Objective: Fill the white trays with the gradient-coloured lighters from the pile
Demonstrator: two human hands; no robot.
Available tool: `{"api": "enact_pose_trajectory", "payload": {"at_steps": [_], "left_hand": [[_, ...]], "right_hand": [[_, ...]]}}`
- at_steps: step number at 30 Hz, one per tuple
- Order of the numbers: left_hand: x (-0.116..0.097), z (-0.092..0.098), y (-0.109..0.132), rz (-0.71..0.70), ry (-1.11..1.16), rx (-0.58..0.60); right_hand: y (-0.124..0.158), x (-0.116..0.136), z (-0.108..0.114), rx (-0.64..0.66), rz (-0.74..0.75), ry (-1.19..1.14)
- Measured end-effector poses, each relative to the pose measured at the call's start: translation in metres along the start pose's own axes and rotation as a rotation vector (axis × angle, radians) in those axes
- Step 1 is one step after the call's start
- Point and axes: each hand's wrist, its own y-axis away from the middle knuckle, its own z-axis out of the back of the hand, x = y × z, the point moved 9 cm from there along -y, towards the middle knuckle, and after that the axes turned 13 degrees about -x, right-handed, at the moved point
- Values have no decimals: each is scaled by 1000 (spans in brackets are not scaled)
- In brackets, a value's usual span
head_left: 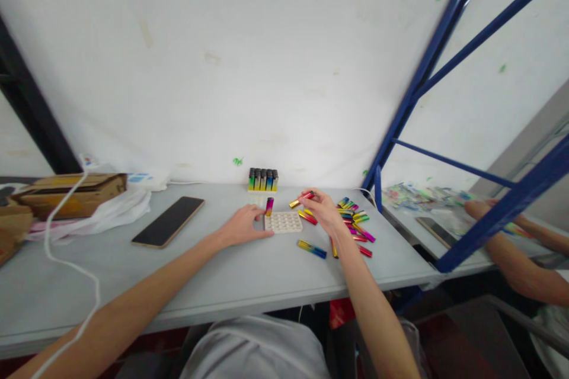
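Note:
A white tray with rows of holes (287,223) lies on the table. My left hand (242,226) spans its left end, thumb along the front edge and fingers by the back corner, steadying it. One purple-and-gold lighter (269,206) stands upright in the tray's back left corner, close to my left fingertips. Above the tray's right side, my right hand (322,208) pinches a red-and-gold lighter (301,199), which is tilted. Several loose metallic lighters (362,232) are heaped beside and beyond my right hand, partly hidden by it. A yellow-and-blue lighter (312,249) lies in front of the tray.
A filled rack of black-topped lighters (263,180) stands against the wall. On the left are a phone (169,222), a cardboard box (73,194) and a white cable (66,257). A blue metal frame (400,100) rises at right, beyond which another person's arm (511,254) shows.

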Motion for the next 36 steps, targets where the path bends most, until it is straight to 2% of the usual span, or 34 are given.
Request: {"api": "enact_pose_trajectory", "payload": {"at_steps": [7,12,15,22,26,32,36], "left_hand": [[-8,-1,4,-28,32,-5],[-21,-3,7,-58,35,12],[-22,-4,6,-48,24,22],[-23,-5,7,-41,7,45],[-25,-5,8,-44,-2,39],[-25,-5,9,-41,21,41],[-25,-5,8,-44,26,25]], "right_hand": [[9,-7,-21,-1,-118,-219],[18,-4,-39,123,-135,-188],[20,-9,-43,117,-128,-101],[14,-17,-25,-129,75,240],[11,-21,-20,-194,114,365],[13,-15,-23,-178,217,462],[18,-10,-34,-60,263,456]]}}
